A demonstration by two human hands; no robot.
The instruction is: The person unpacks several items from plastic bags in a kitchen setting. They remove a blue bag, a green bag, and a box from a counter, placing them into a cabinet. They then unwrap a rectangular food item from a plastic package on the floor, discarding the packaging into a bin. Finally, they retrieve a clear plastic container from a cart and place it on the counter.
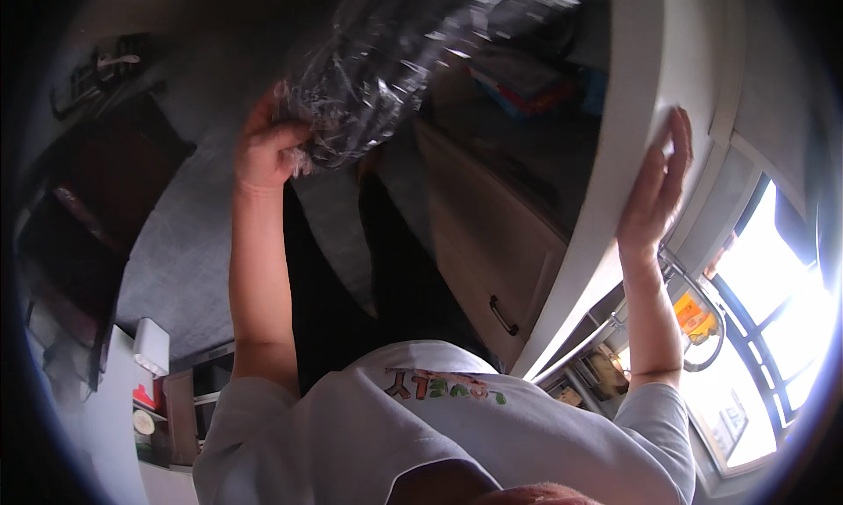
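My left hand (267, 146) grips one end of a crumpled clear plastic bag (375, 90). The bag stretches up and to the right from my fingers, and its far part is blurred. Whatever it contains, if anything, I cannot make out. On the right, my right hand (658, 182) lies against a long white panel or counter edge (629, 110), holding nothing, its fingers extended. Between the hands is a dark cabinet space where several folded or stacked items (527, 83) sit in shadow. A light wooden cabinet door (487, 241) with a dark handle (504, 315) stands below it.
To the right are a curved metal faucet (714, 347), an orange packet (695, 317) and a bright barred window (770, 294). Dark furniture (85, 228) stands on the left over the grey floor (178, 261). A small white box (151, 347) is at the lower left.
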